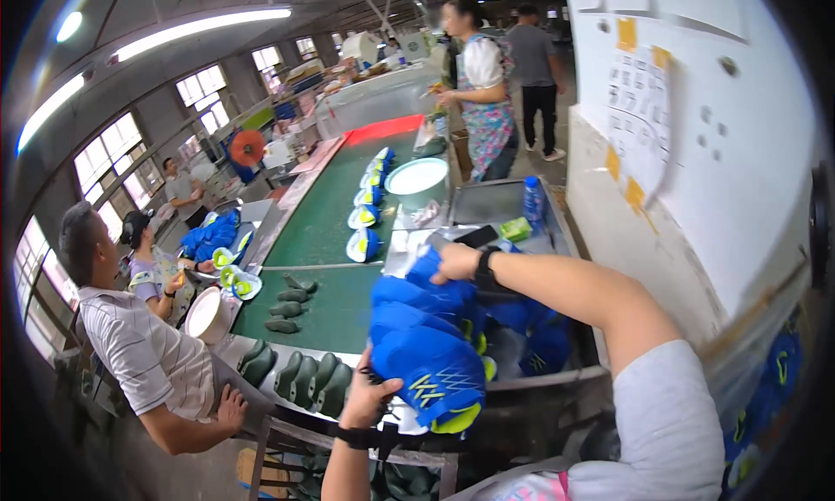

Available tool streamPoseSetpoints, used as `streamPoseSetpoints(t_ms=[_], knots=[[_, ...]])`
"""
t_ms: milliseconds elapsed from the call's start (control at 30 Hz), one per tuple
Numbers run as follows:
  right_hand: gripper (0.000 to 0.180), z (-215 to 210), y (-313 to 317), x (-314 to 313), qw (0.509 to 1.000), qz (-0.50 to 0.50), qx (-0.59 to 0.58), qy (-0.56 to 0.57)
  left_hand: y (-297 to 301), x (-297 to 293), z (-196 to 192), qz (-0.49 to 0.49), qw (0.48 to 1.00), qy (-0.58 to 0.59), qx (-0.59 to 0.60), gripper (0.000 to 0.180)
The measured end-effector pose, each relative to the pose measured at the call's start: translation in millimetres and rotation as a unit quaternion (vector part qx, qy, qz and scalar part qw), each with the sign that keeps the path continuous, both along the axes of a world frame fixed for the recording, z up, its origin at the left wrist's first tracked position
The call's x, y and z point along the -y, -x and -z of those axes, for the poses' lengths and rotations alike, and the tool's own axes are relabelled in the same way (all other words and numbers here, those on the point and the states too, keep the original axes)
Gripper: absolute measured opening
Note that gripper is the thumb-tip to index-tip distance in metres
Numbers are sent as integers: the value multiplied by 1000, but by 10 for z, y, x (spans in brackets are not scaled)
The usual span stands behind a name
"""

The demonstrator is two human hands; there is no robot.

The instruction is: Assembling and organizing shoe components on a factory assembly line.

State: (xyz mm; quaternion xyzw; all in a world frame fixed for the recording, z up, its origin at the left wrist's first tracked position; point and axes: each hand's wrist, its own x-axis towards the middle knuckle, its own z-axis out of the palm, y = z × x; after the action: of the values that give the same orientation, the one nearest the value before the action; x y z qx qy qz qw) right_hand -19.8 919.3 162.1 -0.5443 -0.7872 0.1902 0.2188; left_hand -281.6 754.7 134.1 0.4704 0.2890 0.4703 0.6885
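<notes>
A nested stack of blue shoe uppers (422, 331) with yellow-green linings is held up in front of me, over the edge of the work table. My left hand (370, 395) grips the near end of the stack from its left side. At the far end, my right hand (457, 263) is closed on the uppermost part, arm reaching over from the right. More blue uppers (544, 344) lie in a dark metal bin just right of the stack. Dark green shoe lasts (315, 384) stand in a row on the table edge, left of my left hand.
A green conveyor belt (322, 214) runs away from me, carrying blue uppers (364, 243) and several lasts (287, 310). A white round tub (417, 181), a blue bottle (532, 201) and a green packet (515, 230) stand beyond the stack. A person (156, 327) stands close at left; another (487, 101) stands behind.
</notes>
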Motion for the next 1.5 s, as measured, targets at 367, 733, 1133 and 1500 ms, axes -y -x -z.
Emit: streamPoseSetpoints(t_ms=[367, 733, 1133, 1500], knots=[[40, 409, -1041, -750, 970, 75, 224, -47, -1548, -1343, 1101, 113, 836, -176, -508, 91], [50, 487, -637, -776, 905, -51, 394, 151, -1274, -896, 996, -33, 672, -395, -626, 60], [63, 1250, -653, -264, 950, 64, 298, 58, -678, -200, 760, -21, 790, -409, -456, 38], [40, 662, 223, 1073, 971, -34, 186, -146, 300, 1922, 1044, -137, 932, -77, -325, 15]])
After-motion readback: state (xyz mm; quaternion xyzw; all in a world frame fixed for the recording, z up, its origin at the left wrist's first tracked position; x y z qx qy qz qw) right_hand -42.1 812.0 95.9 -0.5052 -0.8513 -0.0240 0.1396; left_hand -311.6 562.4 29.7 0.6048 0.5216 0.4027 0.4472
